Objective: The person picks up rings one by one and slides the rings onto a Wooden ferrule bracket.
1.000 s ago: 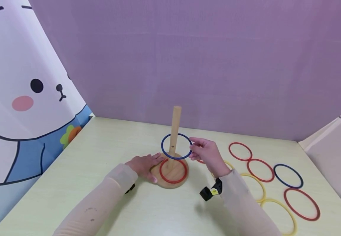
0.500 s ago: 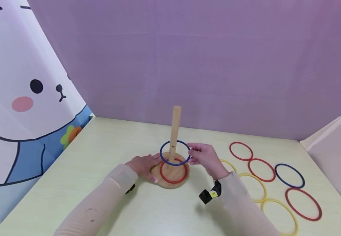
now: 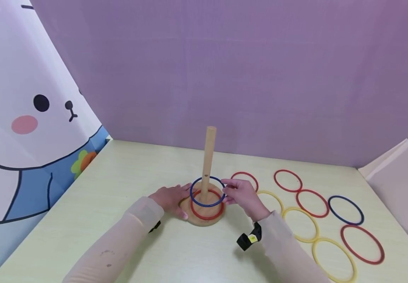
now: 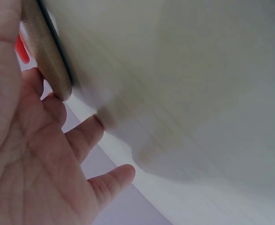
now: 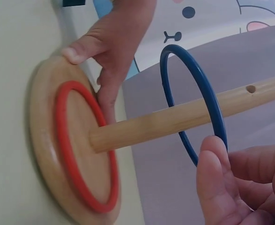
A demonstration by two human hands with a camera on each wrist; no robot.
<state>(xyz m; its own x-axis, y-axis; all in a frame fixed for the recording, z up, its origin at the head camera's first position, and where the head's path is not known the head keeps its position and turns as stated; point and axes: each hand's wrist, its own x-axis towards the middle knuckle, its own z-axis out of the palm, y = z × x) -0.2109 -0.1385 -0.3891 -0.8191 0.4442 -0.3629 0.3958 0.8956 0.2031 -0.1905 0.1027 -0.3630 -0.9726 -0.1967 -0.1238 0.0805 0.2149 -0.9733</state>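
Observation:
A wooden post stands upright on a round wooden base. Flat on that base lies a red ring, encircling the foot of the post. My right hand pinches the edge of a blue ring between thumb and fingers. The post passes through this blue ring, which is held low, above the red one; the right wrist view shows a gap between the two. At the left side of the base, my left hand rests against its edge, thumb and fingers spread; its fingertips touch the rim in the left wrist view.
Loose rings lie flat at the right of the table: several red, such as the far red ring, several yellow, such as the near yellow ring, and another blue ring. A purple backdrop rises behind the table.
My right hand has lowered the blue ring along the post toward the base. A red ring behind that hand has come into view. The left hand stays in place.

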